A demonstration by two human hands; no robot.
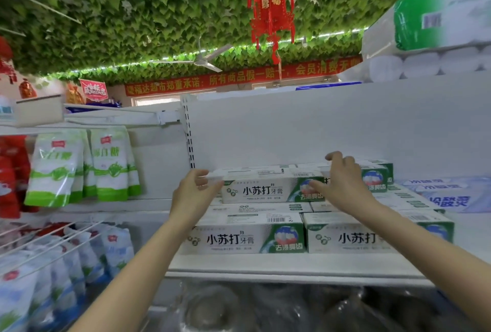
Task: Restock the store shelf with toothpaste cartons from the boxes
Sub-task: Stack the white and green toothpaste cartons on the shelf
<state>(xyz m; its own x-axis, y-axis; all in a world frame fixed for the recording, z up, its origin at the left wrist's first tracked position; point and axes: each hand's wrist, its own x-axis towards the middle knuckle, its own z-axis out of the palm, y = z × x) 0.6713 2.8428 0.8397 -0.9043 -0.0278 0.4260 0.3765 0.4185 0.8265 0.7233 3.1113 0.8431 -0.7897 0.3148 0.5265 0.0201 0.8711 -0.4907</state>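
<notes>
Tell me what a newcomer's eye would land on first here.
A red lantern hangs from the leaf-covered ceiling, top centre. Below it, the left hand and right hand flank the ends of the top toothpaste carton, stacked on others on the white shelf.

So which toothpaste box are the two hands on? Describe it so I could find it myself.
Find the white shelf under the red lantern, stacked with white-and-green toothpaste cartons. The one meant is the front carton of the upper layer, with the left hand at its left end and the right hand at its right. Its lookalikes in front sit one level lower.
</notes>
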